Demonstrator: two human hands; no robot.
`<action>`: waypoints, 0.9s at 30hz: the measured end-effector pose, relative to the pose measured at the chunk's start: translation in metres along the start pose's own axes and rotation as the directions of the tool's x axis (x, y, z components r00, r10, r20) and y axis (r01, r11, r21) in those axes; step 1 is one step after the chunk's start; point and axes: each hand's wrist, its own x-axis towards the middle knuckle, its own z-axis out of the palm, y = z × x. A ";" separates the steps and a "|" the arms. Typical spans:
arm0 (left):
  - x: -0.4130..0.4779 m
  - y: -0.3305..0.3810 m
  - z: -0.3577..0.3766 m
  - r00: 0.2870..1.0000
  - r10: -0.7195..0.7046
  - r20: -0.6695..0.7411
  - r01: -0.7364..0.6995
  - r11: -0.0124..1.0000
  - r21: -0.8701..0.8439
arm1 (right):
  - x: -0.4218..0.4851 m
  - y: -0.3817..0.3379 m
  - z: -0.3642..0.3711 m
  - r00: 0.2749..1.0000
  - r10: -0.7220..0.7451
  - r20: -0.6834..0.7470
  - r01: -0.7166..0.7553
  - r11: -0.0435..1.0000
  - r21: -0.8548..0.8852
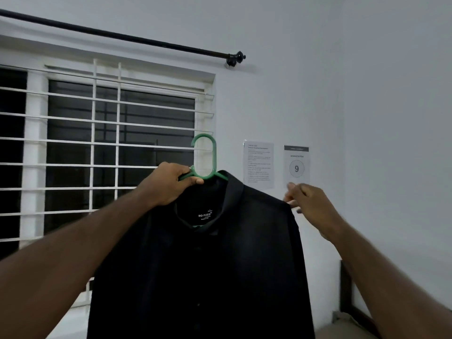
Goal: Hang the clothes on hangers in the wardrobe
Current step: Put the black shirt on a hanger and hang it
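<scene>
A black shirt (220,265) hangs on a green plastic hanger (210,152), held up in front of me at chest height. My left hand (168,184) grips the hanger's left shoulder bar just below the hook, together with the collar edge. At the shirt's right shoulder, my right hand (305,201) is blurred, its fingers curled against the seam; whether it pinches the cloth I cannot tell. A white label shows inside the collar. No wardrobe is in view.
A barred window (97,143) fills the left wall, with a black curtain rod (122,36) above it. Two paper sheets (259,165) are stuck to the white wall behind the shirt. A dark wooden frame (347,297) stands at lower right.
</scene>
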 end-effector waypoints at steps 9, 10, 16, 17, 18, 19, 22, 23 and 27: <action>-0.005 -0.010 0.010 1.000 -0.013 -0.004 0.013 1.000 -0.009 | 0.000 -0.004 0.039 0.970 -0.208 0.123 0.211 0.978 -0.012; -0.004 -0.013 0.009 1.000 -0.013 -0.013 0.013 1.000 -0.016 | 0.000 -0.005 0.039 0.972 -0.195 0.132 0.195 0.981 0.016; -0.008 -0.022 0.005 0.999 0.034 -0.019 -0.035 0.999 -0.041 | 0.008 -0.006 0.028 0.936 -0.040 0.349 -0.060 0.961 0.270; -0.008 -0.021 0.005 0.999 0.042 -0.015 -0.042 0.998 -0.039 | 0.009 -0.006 0.025 0.904 0.009 0.428 -0.136 0.954 0.268; -0.008 -0.019 0.006 0.999 0.048 -0.002 -0.048 0.998 -0.033 | 0.010 -0.004 0.025 0.882 0.054 0.468 -0.168 0.964 0.205; -0.008 -0.016 0.009 0.998 0.055 0.012 -0.054 0.998 -0.027 | 0.012 0.000 0.026 0.883 0.074 0.463 -0.130 0.987 0.091; -0.007 -0.013 0.017 0.999 0.032 0.022 -0.032 0.999 -0.018 | 0.015 -0.001 0.040 0.980 -0.106 0.170 0.144 0.963 -0.228; -0.007 -0.013 0.018 0.999 0.023 0.024 -0.023 1.000 -0.006 | 0.010 -0.007 0.046 0.973 -0.177 0.150 0.205 0.959 -0.197; -0.008 -0.010 0.019 1.000 -0.015 0.018 0.015 1.000 0.013 | 0.005 -0.009 0.069 0.905 -0.247 0.346 0.365 0.869 -0.334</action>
